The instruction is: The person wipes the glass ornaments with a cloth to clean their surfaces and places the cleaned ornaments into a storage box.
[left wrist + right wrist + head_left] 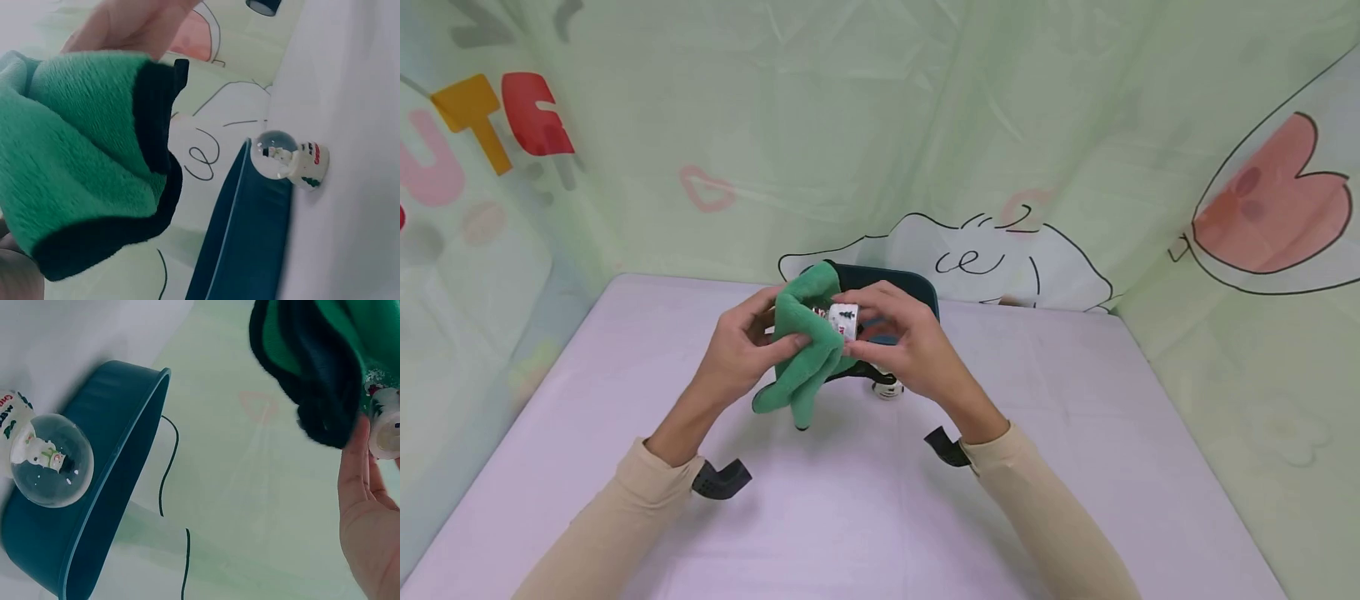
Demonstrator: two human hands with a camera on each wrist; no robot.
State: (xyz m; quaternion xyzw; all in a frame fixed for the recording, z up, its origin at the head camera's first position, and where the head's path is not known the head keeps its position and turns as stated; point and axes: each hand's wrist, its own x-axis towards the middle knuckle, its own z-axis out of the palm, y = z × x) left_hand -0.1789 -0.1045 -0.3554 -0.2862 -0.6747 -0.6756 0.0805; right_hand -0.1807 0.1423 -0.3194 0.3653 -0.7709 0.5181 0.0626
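Note:
My left hand grips a green plush cloth with dark edging, its thumb across the folds and loose ends hanging down. The cloth wraps over the globe end of a snow globe, hiding most of it. My right hand holds that snow globe by its white printed base, fingers above and thumb below; the base's underside faces right. A second snow globe, with a snowman inside a clear ball on a white base, stands on the table below the hands.
Behind the hands sits a dark teal basin, with the second snow globe just in front of it. A pale cloth covers the table. Printed curtains close off the back and sides. A black curved piece juts from each wrist.

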